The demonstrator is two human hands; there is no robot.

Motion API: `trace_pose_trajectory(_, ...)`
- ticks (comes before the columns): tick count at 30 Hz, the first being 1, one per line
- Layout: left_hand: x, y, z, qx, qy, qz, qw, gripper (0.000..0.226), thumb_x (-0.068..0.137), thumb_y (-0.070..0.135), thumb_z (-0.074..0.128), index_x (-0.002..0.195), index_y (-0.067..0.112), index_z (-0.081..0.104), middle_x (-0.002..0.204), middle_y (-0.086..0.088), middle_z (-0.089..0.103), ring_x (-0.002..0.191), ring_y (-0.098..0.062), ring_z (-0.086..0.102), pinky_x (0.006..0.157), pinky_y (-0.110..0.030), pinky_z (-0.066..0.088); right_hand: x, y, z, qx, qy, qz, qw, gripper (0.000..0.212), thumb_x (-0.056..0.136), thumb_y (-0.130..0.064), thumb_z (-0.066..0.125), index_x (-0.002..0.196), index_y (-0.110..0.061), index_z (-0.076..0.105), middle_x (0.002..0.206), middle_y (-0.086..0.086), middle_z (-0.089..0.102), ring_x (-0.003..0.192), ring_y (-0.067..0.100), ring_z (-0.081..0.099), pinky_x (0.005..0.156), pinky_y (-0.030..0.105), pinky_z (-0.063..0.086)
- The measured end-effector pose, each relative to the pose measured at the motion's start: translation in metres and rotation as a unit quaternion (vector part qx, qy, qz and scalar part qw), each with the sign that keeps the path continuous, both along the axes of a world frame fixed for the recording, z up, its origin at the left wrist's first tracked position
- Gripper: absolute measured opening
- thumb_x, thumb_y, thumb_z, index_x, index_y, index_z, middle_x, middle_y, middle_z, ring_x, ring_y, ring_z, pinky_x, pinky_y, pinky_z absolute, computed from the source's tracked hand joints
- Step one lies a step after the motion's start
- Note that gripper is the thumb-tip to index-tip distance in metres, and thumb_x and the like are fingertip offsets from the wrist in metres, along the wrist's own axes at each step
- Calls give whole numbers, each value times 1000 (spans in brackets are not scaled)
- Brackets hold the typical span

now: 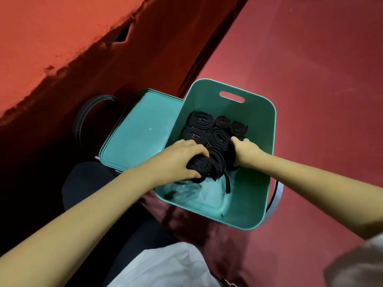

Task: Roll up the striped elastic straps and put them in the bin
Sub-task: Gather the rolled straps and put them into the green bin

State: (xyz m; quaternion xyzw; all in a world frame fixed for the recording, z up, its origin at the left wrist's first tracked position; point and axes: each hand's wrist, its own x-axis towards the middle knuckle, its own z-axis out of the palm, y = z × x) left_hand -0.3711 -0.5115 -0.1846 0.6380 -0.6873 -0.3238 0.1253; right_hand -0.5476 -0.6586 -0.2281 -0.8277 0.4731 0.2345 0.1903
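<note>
A teal plastic bin (255, 183) stands on the red floor, holding several dark rolled straps (200, 120) packed side by side. Both hands reach into it. My left hand (178, 160) grips a rolled strap (200, 165) at the near end of the pack, fingers curled over its top. A loose strap tail (227, 183) hangs from the neighbouring roll toward the bin's bottom. My right hand (246, 150) is curled against the right side of the rolls; its fingertips are hidden among them.
The bin's teal lid (141, 129) lies open to the left, against the bin. A dark hoop (83, 119) lies in shadow beyond the lid. A red wall (51, 48) rises on the left. White fabric (165, 266) lies near my lap.
</note>
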Motion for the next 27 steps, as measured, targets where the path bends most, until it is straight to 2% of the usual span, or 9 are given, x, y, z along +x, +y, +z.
trace_pose_trajectory(5,0,-1,-2,-1,-11,-2,1000,50,81,32,74,125,30,52,118,5,51,111,-14,41,97,-28,35,1,-2,-3,-60,-2,4,998,48,81,-13,68,120,-8,41,111,17,62,101,38,59,70,36,42)
trace_pose_trajectory(9,0,0,-3,0,-11,-1,1000,49,81,32,74,125,30,52,118,5,52,112,-15,42,98,-30,36,1,-4,-3,5,-30,-45,999,44,77,-8,73,107,-9,41,105,17,66,92,36,64,71,35,46)
trace_pose_trajectory(13,0,0,-3,0,-19,-4,1000,49,82,33,73,126,30,51,118,5,52,113,-15,43,98,-32,38,-4,-7,-5,26,-55,-83,995,47,74,-4,73,108,-6,40,100,21,67,87,37,67,68,37,48)
trace_pose_trajectory(16,-1,-1,-4,-2,-22,2,1000,49,82,34,73,126,30,51,118,6,51,113,-14,43,97,-32,38,-2,-8,-6,41,-93,-93,990,34,73,5,68,88,-11,42,91,19,67,77,37,70,67,42,56)
trace_pose_trajectory(18,-2,-1,-5,-2,-28,6,1000,50,82,35,73,126,31,50,119,6,51,113,-14,42,97,-33,39,1,-7,-5,60,-107,-100,987,30,74,8,64,81,-13,44,87,17,65,79,38,70,72,46,58)
trace_pose_trajectory(20,-3,-1,-5,1,-33,9,999,51,82,36,72,127,31,50,120,7,51,114,-14,42,97,-34,39,1,-7,0,68,-92,-92,989,25,75,7,64,84,-11,49,87,17,67,81,36,71,73,43,58)
trace_pose_trajectory(23,-4,-1,-5,2,-37,14,999,51,82,36,72,128,32,50,121,7,51,114,-15,43,97,-35,40,-3,-7,21,41,-63,-61,995,25,76,1,67,97,-9,56,94,15,67,76,27,66,67,34,53)
trace_pose_trajectory(25,-5,-1,-4,1,-31,15,999,52,82,35,73,128,31,50,121,6,52,113,-15,43,97,-34,40,-6,-2,41,48,-105,-49,992,36,78,0,71,111,-10,58,101,9,62,79,22,60,72,32,51)
trace_pose_trajectory(27,-8,-3,-3,-8,-21,16,1000,53,81,35,74,128,30,51,121,5,53,113,-16,45,97,-32,38,-9,10,64,159,-187,-62,967,47,79,3,72,121,-12,55,104,6,59,75,19,62,70,26,53)
